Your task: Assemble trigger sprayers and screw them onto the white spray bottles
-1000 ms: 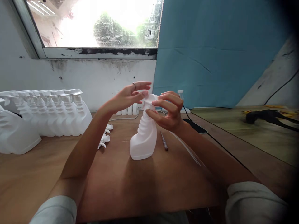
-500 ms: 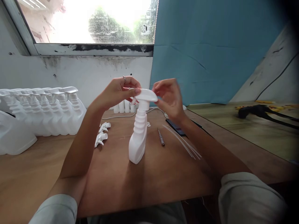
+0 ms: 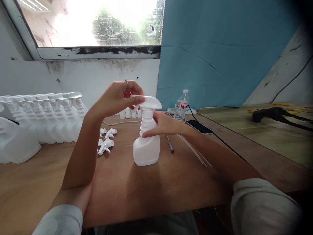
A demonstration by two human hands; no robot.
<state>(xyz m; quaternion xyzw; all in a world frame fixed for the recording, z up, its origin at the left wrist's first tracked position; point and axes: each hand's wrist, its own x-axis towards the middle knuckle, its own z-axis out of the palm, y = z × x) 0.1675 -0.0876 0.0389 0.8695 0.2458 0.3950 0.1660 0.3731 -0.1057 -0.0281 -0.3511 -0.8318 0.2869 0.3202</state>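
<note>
A white spray bottle (image 3: 146, 150) stands upright on the brown table before me, its trigger sprayer head (image 3: 150, 102) seated on the neck. My left hand (image 3: 126, 97) pinches the nozzle end of that head between thumb and fingers. Around the ribbed neck of the bottle my right hand (image 3: 163, 124) is wrapped, thumb in front and fingers hidden behind. Left of the bottle lie several loose white trigger sprayers (image 3: 106, 146). To its right are a screwdriver (image 3: 170, 146) and some thin white tubes (image 3: 193, 150), partly covered by my right forearm.
Rows of white spray bottles (image 3: 58, 120) stand at the left. Farther back on the right are a clear water bottle (image 3: 181, 106) and a phone (image 3: 200, 127) with a black cable. Small white bottles (image 3: 128, 113) stand at the back near the wall.
My right hand has come down from the sprayer head to the bottle's neck and gripped it. The bottle has turned, its broad side now facing me. My left hand stays on the head.
</note>
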